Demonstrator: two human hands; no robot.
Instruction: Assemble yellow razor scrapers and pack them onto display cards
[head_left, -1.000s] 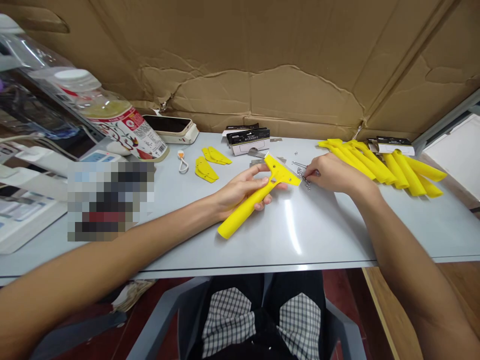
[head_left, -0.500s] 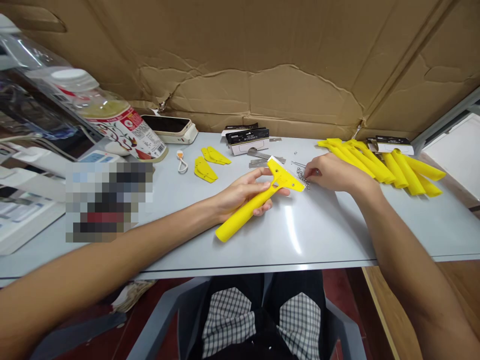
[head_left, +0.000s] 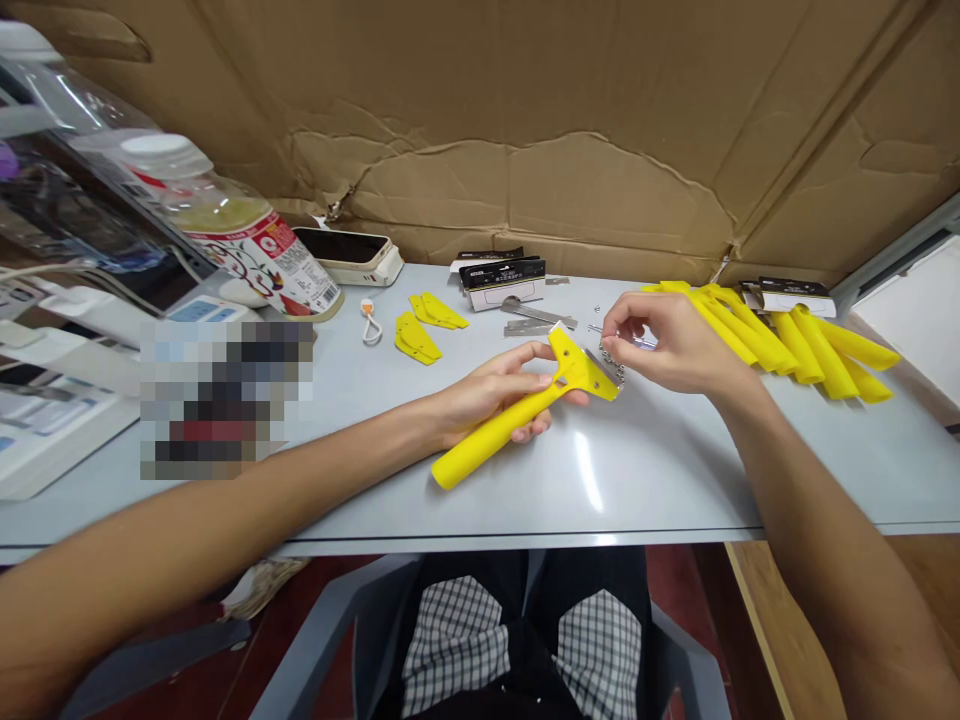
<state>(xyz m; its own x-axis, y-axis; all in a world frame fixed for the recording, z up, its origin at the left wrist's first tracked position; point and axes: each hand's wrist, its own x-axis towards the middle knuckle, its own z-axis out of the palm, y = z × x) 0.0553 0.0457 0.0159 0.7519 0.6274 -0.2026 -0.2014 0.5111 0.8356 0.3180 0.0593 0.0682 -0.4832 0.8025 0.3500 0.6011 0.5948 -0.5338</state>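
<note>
My left hand (head_left: 499, 400) is closed around the neck of a yellow scraper (head_left: 495, 435), whose wide head points up and to the right. Two small holes or screw spots show on that head, and a metal blade (head_left: 602, 367) edges it. Just right of the head is my right hand (head_left: 660, 340), thumb and forefinger pinched together; whatever they hold is too small to make out. Small screws (head_left: 616, 366) lie in a pile under its fingertips. A thin metal shaft (head_left: 595, 328) shows behind the fingers, partly hidden.
Yellow cover plates (head_left: 418, 338) and loose blades (head_left: 529, 327) lie beyond my left hand, near black-and-white boxes (head_left: 506, 285). Several yellow handles (head_left: 817, 345) are piled at right. A drink bottle (head_left: 274, 260), a phone-like device (head_left: 349, 255) and a looped cord (head_left: 370, 325) stand left. Cardboard (head_left: 480, 110) walls the back.
My right hand has lifted slightly from the screw pile, fingers pinched. The scraper head has shifted a little right and tilted, so its blade edge now shows.
</note>
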